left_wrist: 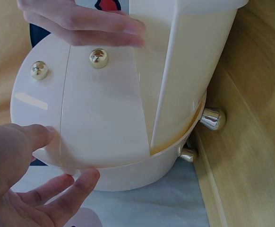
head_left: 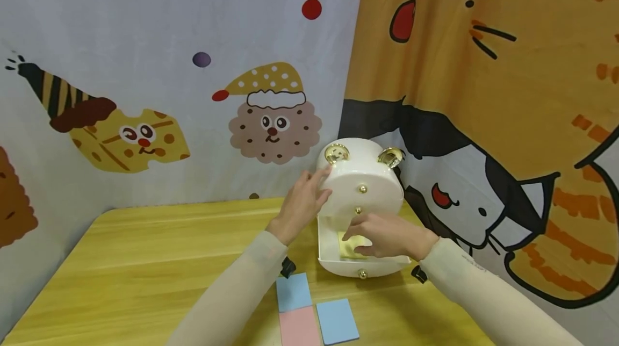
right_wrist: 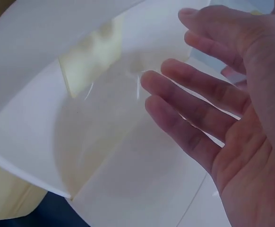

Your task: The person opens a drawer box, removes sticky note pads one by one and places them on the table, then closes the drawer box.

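Note:
A glossy white, rounded drawer box [head_left: 333,195] with gold ears and gold knobs stands on the table, its lowest drawer [head_left: 387,266] pulled out. Inside that drawer lies a pale yellow square pad [head_left: 344,248], partly hidden by the right hand in the head view. My right hand [head_left: 387,234] hovers over the drawer with fingers loosely extended and nothing in them. In the right wrist view the yellow pad [right_wrist: 92,56] lies apart from its fingertips. My left hand [head_left: 302,201] is at the box's upper left side, thumb and fingers spread about its edge [left_wrist: 104,177].
Two blue square pads [head_left: 294,292] and a pink square pad [head_left: 300,327] lie on the wooden table [head_left: 169,271] in front of the box. Close behind and to the right hang printed cloths [head_left: 159,23] with cartoon figures.

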{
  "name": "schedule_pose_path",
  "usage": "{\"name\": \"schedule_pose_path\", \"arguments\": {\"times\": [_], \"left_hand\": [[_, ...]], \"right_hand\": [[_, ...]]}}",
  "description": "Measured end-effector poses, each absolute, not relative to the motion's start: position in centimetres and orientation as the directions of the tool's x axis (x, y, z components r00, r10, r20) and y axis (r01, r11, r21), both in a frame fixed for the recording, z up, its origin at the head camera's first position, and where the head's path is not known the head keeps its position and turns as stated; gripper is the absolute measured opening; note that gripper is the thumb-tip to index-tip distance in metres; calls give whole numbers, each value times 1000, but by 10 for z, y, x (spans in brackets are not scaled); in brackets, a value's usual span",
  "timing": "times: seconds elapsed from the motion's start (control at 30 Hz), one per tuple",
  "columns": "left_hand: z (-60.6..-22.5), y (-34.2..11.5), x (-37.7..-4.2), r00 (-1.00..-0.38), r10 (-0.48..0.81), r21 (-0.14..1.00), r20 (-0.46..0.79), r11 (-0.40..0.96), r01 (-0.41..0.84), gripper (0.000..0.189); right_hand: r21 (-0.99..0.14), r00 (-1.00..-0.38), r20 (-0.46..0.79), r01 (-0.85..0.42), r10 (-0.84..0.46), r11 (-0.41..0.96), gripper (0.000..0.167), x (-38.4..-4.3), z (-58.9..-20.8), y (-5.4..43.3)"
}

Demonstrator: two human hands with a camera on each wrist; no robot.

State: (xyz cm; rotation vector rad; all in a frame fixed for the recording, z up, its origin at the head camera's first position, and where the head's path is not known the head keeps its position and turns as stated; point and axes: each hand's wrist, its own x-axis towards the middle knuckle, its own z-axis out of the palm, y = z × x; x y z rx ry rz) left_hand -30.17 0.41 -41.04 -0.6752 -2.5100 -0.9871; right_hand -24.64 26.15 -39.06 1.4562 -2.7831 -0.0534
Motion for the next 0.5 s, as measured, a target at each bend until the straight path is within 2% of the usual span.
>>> {"name": "schedule_pose_path", "arguments": {"times": [0.2,0.5], "left_hand": [[-413,4,-302,-812,296,525,503,641,559,63],[-414,4,-302,-794,302,513,528,631,582,61]], "right_hand": [[24,-539,-82,-842,-838,539,35,-256,-398,254],[5,-573,-141,-816,-807,578,40,-267,-408,252]]}}
